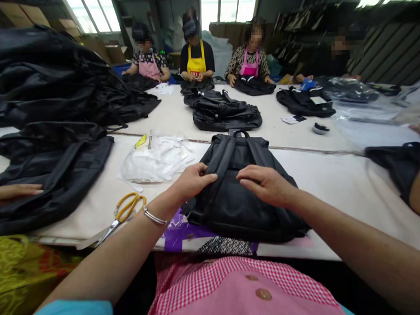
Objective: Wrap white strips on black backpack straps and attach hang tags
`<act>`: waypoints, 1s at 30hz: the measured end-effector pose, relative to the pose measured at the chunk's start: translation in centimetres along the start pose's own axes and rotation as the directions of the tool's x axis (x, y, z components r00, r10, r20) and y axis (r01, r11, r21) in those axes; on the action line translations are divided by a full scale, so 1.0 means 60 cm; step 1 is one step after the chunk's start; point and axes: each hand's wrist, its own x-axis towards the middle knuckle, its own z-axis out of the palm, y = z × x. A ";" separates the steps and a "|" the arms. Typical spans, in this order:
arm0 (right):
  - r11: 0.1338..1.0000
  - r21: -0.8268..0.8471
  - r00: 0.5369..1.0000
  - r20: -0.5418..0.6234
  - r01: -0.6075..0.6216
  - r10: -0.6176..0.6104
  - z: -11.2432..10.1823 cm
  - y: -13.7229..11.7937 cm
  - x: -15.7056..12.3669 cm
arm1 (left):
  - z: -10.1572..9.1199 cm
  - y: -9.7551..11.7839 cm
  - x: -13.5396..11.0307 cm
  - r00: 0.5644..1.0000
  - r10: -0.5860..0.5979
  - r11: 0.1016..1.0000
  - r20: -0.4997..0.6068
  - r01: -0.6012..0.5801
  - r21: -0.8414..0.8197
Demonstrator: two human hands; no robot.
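Note:
A black backpack (239,198) lies strap side up on the white table (335,185) right in front of me. My left hand (192,180) rests on its left shoulder strap, fingers stretched flat and pressing down. My right hand (266,183) lies on the middle of the bag, fingers curled slightly over the fabric, holding nothing. A silver bangle (154,217) sits on my left wrist. Purple plastic (180,234) pokes out from under the bag's near edge.
Yellow-handled scissors (124,213) lie left of my left arm. A bundle of white plastic bags (157,159) sits behind them. Black bags are piled at the left (49,89) and centre (225,113). Another person's hand (14,193) rests at left; several people sit across the table.

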 end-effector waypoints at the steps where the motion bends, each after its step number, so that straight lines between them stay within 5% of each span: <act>1: 0.998 0.054 1.000 0.016 -0.027 0.026 0.008 -0.013 -0.002 | -0.008 0.017 0.009 1.000 -0.009 0.990 -0.012 0.007 -0.141; 5: 0.891 0.410 0.980 0.047 -0.195 0.193 0.024 -0.048 0.015 | -0.020 0.092 0.052 0.999 0.016 0.911 -0.033 -0.028 -0.412; 10: 0.412 0.865 0.919 0.127 -0.286 0.372 0.020 -0.078 0.079 | 0.004 0.156 0.105 0.984 0.082 0.921 -0.157 -0.136 -0.365; 13: 0.252 0.926 0.873 0.139 -0.282 0.467 0.015 -0.085 0.109 | 0.009 0.164 0.119 0.960 0.148 0.938 -0.237 -0.212 -0.273; 16: 0.145 0.963 0.869 0.132 -0.226 0.477 0.003 -0.084 0.123 | -0.008 0.146 0.101 0.906 0.236 0.926 -0.352 -0.320 -0.202; 20: 0.003 0.989 0.849 0.128 -0.151 0.513 -0.020 -0.084 0.136 | -0.032 0.092 0.026 0.820 0.253 0.924 -0.513 -0.362 -0.124; 25: -0.063 0.995 0.842 0.095 -0.072 0.530 -0.024 -0.103 0.163 | -0.002 0.014 -0.067 0.899 0.098 0.909 -0.427 -0.255 -0.329; 30: -0.083 0.991 0.836 0.133 -0.104 0.533 -0.003 -0.135 0.181 | 0.021 -0.028 -0.072 0.938 0.082 0.927 -0.337 -0.197 -0.321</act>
